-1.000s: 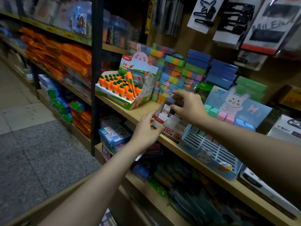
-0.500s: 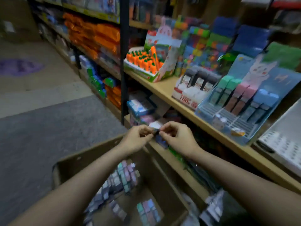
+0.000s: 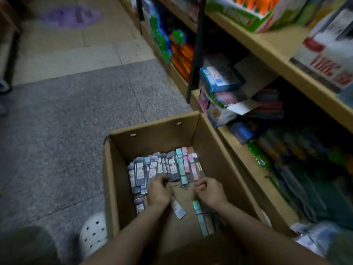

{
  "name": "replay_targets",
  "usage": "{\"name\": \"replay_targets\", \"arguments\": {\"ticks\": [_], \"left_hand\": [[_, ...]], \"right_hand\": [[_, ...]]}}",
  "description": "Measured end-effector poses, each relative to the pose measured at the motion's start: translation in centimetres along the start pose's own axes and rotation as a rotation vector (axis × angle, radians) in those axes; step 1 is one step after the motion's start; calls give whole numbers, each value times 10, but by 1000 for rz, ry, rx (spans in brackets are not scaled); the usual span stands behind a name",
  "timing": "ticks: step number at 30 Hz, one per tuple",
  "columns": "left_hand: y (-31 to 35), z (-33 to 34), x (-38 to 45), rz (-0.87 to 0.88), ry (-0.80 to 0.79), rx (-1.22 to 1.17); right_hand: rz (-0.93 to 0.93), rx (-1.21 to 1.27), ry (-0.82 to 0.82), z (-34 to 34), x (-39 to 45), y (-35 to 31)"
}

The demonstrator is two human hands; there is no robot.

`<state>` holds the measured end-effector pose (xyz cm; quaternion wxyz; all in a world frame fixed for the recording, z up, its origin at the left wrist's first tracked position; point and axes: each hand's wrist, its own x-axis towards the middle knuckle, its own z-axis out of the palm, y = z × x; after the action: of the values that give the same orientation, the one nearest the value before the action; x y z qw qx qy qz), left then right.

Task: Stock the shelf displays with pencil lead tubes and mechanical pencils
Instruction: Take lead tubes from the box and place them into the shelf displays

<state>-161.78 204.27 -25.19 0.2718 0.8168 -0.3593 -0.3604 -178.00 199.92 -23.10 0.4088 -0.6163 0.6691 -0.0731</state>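
The pencil lead tubes [image 3: 152, 169] lie in a loose heap on the bottom of an open cardboard box [image 3: 152, 129], dark grey packs toward its left wall and pastel green and pink ones [image 3: 183, 165] toward the middle. A few more lie singly nearer the person, one grey pack [image 3: 178, 208] and a green one [image 3: 198, 213]. Both hands are down inside the box. The left hand [image 3: 159, 190] has its fingers curled at the near edge of the heap, touching the packs; whether its grip has closed on one I cannot tell. The right hand [image 3: 209, 190] is curled into a loose fist just beside the pastel packs, nothing visible in its grip. Left of the box sits a white perforated stool [image 3: 93, 233] on the grey floor [image 3: 66, 121]. Right of the box stand wooden shelves [image 3: 267, 46] crowded with stationery.
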Motion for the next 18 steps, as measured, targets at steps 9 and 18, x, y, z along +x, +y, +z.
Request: {"name": "replay_targets", "arguments": {"ticks": [9, 18], "left_hand": [[-4, 9, 75, 457, -92, 477], [-18, 7, 76, 525, -200, 720]], "right_hand": [[-18, -206, -217, 68, 27, 10], [-80, -349, -256, 82, 24, 3]]}}
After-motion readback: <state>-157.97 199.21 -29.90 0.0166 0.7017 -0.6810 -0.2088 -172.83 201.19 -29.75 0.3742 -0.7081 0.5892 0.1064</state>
